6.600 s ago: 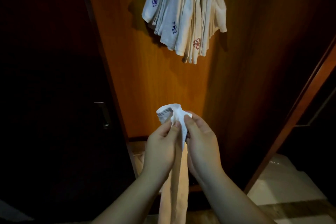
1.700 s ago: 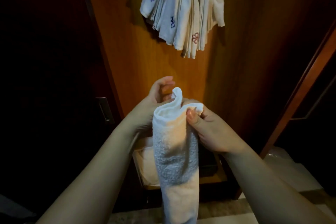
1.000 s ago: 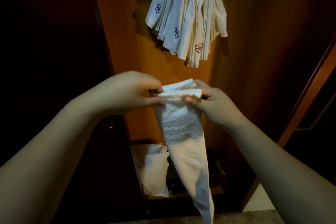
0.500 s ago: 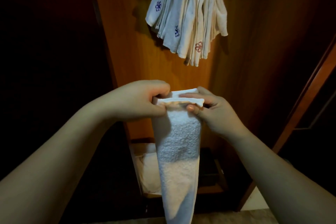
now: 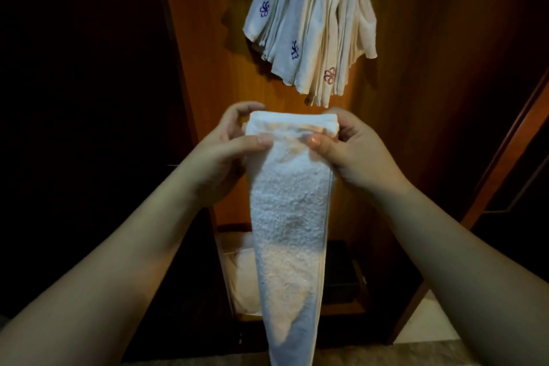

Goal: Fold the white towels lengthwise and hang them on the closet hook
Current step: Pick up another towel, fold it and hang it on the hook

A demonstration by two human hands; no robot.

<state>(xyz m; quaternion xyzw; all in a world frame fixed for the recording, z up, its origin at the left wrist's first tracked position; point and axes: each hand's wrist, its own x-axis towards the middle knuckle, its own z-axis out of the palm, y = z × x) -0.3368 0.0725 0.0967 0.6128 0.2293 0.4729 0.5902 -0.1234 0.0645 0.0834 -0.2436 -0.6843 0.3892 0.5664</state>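
Each grip pinches a top corner of the white towel (image 5: 289, 205): left hand (image 5: 230, 144), right hand (image 5: 346, 147), thumbs in front, fingers curled behind. It hangs folded into a narrow strip before the closet, below the hung towels (image 5: 309, 27). Judging by this, folding looks done and hanging remains. The hook is hidden above; the closet's lower contents are too dim to tell.

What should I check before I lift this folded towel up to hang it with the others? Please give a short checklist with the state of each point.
1. Left hand pinches the towel top edge: ok.
2. Right hand pinches the other top corner: ok.
3. Towel folded into a narrow strip, hanging straight down: ok.
4. Top edges aligned: ok, roughly.
5. Hook free to take one more: cannot tell, it is hidden above the hung towels.
6. Towel's lower end clear of the floor: cannot tell.
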